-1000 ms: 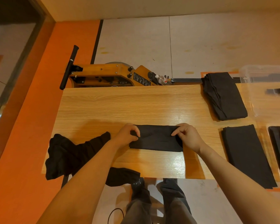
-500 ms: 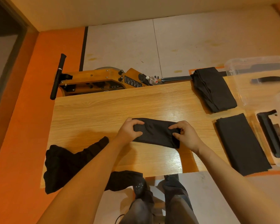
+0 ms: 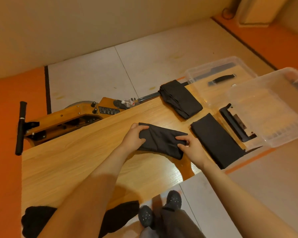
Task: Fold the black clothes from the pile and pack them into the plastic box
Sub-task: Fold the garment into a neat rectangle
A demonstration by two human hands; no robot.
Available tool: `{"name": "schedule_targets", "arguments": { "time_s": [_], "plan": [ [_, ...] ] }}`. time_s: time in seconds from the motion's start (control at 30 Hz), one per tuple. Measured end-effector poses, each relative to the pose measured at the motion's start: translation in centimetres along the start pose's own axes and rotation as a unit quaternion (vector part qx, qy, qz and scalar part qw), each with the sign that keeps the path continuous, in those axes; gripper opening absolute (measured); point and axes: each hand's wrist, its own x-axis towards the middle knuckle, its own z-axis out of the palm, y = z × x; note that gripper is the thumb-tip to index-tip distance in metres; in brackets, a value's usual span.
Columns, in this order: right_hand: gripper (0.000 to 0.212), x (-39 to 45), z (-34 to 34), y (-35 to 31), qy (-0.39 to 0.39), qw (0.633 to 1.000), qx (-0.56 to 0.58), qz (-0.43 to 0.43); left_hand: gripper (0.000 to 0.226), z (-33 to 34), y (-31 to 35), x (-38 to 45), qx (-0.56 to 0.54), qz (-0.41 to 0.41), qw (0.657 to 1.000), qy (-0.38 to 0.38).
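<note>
Both hands, left hand (image 3: 133, 137) and right hand (image 3: 191, 147), pinch the folded black cloth garment (image 3: 160, 140) mid-frame; keep its ends taut and level while carrying it right toward the clear plastic box (image 3: 272, 107)

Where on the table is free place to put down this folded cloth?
Bare wood lies left of the left hand, up to the table edge, bordered in front by the unfolded pile. The right side is crowded: two folded stacks and the plastic box.
</note>
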Motion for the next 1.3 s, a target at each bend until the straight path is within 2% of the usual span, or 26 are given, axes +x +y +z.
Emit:
{"name": "schedule_targets", "arguments": {
  "time_s": [0.17, 0.37, 0.5, 0.83, 1.07, 1.3],
  "plan": [
    [0.035, 0.5, -4.3, 0.8, 0.054, 0.998, 0.004, 0.018, 0.058, 0.9, 5.2, 3.2, -0.001, 0.030, 0.999, -0.033],
    [0.045, 1.2, -7.6, 2.4, 0.077, 0.996, 0.015, 0.047, 0.065, 2.2, 9.2, 7.1, 0.047, 0.068, 0.993, -0.085],
    [0.049, 2.3, -8.6, 2.3, 0.084, 0.993, 0.044, 0.063, 0.067, 1.7, 10.9, 9.6, 0.077, 0.082, 0.990, -0.088],
    [0.059, 7.7, -8.6, -0.4, 0.132, 0.984, 0.096, 0.070, 0.066, -2.2, 13.6, 18.3, 0.147, 0.106, 0.974, -0.135],
    [0.062, 11.7, -7.3, -1.2, 0.179, 0.972, 0.102, 0.112, 0.067, -3.4, 14.1, 25.0, 0.186, 0.140, 0.953, -0.192],
    [0.065, 13.7, -6.2, -1.2, 0.191, 0.964, 0.110, 0.145, 0.066, -3.3, 13.6, 28.9, 0.216, 0.168, 0.933, -0.236]
  ]
}}
